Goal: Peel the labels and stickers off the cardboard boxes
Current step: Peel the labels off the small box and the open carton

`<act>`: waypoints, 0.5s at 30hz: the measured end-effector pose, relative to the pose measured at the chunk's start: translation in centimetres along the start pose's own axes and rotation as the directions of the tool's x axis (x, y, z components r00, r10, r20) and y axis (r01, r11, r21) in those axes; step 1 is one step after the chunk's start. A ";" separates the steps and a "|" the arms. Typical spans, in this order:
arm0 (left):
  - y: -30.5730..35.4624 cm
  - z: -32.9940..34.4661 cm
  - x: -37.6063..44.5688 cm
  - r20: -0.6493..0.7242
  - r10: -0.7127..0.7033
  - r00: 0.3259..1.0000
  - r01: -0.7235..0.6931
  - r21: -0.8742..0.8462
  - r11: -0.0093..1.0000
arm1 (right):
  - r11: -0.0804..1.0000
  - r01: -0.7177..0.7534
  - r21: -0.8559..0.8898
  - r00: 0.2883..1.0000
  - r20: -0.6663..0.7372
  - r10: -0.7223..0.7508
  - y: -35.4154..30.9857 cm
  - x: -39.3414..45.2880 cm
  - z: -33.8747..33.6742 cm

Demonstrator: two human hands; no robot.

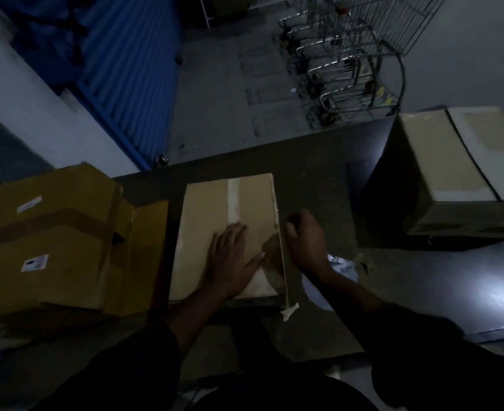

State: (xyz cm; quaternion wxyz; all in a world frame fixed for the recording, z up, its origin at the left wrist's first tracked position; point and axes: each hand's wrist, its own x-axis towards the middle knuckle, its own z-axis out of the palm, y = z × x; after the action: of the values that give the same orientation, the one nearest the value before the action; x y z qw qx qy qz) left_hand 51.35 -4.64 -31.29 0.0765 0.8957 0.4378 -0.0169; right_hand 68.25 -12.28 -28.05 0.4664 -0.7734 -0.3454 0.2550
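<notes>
A flattened cardboard box (pixel 227 232) lay on a dark table (pixel 318 173) in a dimly lit storeroom, directly in front of a person in dark sleeves. A pale strip of tape (pixel 234 200) ran down the middle of the cardboard's upper face. The left hand (pixel 230 259) rested flat on the near half of the cardboard, fingers straight and spread, pressing it down. The right hand (pixel 305 241) sat just off the cardboard's right edge, fingers curled inward around the top of a thin peeled strip (pixel 283 268); the strip ran taut along that edge toward the viewer and ended in a crumpled white tab (pixel 289 311) hanging past the near corner. Just how the fingers pinched the strip could not be made out in the low light.

To the left, touching the flat cardboard's side, stood a stack of yellow-brown cartons (pixel 55 238) bearing two small white labels (pixel 35 262) and a band of brown tape. Well apart on the far right of the table sat a larger closed box (pixel 440 164) with a pale, scuffed top. Scraps of white paper (pixel 341 266) lay beside the right forearm. Beyond the table, a blue corrugated shutter (pixel 126 78) stood at left and nested wire shopping trolleys (pixel 348 54) at right on a grey floor.
</notes>
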 end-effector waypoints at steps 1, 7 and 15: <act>0.1 0.1 -0.2 0.009 0.016 1.000 -0.016 0.006 1.000 | 0.999 0.044 -0.019 0.999 -0.016 -0.044 -1.0 1.1 0.0; 2.0 1.0 -2.3 0.072 0.149 0.986 -0.162 0.232 0.959 | 0.929 0.244 -0.279 0.956 0.231 -0.182 -5.9 8.5 1.3; 0.6 1.0 -4.2 -0.097 0.414 0.905 -0.403 0.114 0.908 | 0.686 0.453 -0.568 0.831 0.548 -0.096 -3.0 12.4 3.3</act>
State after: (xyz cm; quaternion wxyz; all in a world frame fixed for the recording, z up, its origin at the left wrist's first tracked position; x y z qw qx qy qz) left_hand 49.30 -8.42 -31.83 0.0112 0.9695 0.2428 0.0326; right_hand 72.79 0.06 -27.75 0.0858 -0.7381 -0.6330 0.2173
